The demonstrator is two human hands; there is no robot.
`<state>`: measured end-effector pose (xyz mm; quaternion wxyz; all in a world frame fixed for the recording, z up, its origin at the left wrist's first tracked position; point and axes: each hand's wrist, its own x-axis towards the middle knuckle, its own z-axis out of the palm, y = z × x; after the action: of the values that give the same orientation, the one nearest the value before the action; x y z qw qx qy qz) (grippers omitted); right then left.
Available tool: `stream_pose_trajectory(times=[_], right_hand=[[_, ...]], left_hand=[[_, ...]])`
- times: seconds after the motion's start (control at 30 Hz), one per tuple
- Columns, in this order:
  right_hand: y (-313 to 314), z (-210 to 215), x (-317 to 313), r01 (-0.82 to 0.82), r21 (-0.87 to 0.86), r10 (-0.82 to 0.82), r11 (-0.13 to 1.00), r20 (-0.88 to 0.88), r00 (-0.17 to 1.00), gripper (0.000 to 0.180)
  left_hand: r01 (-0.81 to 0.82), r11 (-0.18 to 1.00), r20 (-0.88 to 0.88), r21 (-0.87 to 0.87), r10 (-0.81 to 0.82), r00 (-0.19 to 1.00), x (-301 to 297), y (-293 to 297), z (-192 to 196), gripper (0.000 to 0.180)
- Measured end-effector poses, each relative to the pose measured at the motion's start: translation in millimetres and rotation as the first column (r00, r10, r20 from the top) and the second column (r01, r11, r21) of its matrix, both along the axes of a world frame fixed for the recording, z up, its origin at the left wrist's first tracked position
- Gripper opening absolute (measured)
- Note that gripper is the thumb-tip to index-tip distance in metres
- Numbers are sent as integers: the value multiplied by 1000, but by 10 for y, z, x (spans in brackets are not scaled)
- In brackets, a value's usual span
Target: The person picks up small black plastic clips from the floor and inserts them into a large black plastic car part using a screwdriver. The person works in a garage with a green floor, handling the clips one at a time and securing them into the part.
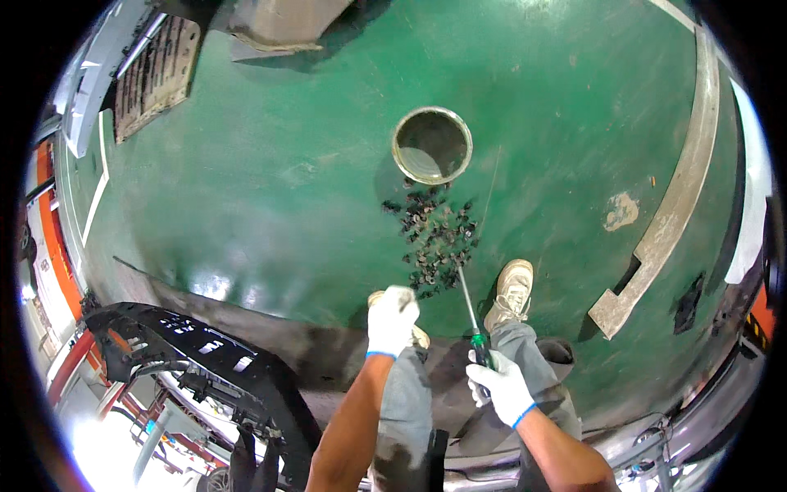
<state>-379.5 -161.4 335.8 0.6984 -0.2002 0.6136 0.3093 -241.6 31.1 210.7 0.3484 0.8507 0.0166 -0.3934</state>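
My right hand (502, 387), in a white glove with a blue cuff, grips the green-and-black handle of a long screwdriver (468, 299). The shaft slants up and left, its tip at the near right edge of a pile of small dark clips or fasteners (434, 234) on the green floor. My left hand (393, 320), gloved the same way, is closed with fingers curled in front of my left shoe; anything inside it is hidden. Just beyond the pile stands a round, open metal bucket (432, 145), its inside partly in shadow.
A black bumper-like car part (221, 361) lies at the lower left. A long, worn strip (680, 197) curves along the right side. A slatted brown panel (156, 74) leans at the upper left. My right shoe (512, 291) is close beside the screwdriver.
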Motion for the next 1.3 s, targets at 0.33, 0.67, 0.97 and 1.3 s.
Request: stream_pose_trajectory(times=[0.33,0.67,0.97,1.3], right_hand=[[-118,1330,77,-640,-649,903,412,193,385,73],[383,4121,1983,-509,-368,607,778,652,455,55],[1907,5154,3421,-597,-644,830,478,554,67,62],[3140,5419,4751,-642,-641,752,420,642,-150,57]], left_hand=[[-780,625,-352,-37,722,596,61,958,2756,28],[-610,-664,-880,-433,456,128,829,1384,5074,24],[-443,-804,-899,-396,438,8,1516,2911,6218,22],[-272,-810,-850,-519,522,67,2345,3978,6676,17]])
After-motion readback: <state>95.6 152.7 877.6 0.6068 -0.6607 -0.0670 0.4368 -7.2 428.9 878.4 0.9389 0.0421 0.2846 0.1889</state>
